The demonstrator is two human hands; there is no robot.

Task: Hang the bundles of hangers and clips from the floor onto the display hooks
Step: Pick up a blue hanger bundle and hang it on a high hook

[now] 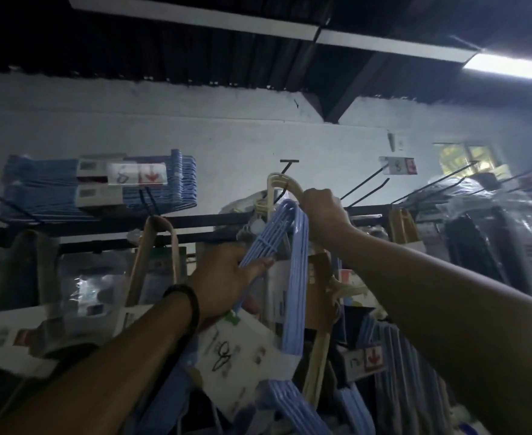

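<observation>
- The right hand point(324, 211) is raised and closed in a fist. Its fingers wrap the curved top of the cream hanger bundle point(316, 356).
- The cream top loops over a black display hook point(288, 166) that projects from the white wall. The rest of the bundle hangs below the fist.
- Whether the fist also encloses the tops of the blue hanger bundle point(293, 246) cannot be determined. Those tops lie just beside the knuckles.
- The left hand point(224, 277) grips the blue hanger bundle lower down. The fingers curl round its side and the thumb lies straight along the wires.
- A white paper label point(239, 350) wraps the blue hanger bundle below the left hand.
- A black wristband point(186, 306) sits on the left wrist.
- A black rail point(195, 221) runs horizontally behind both hands.
- At upper left, a stack of blue hangers point(54, 186) hangs on hooks behind a price tag point(137, 174).
</observation>
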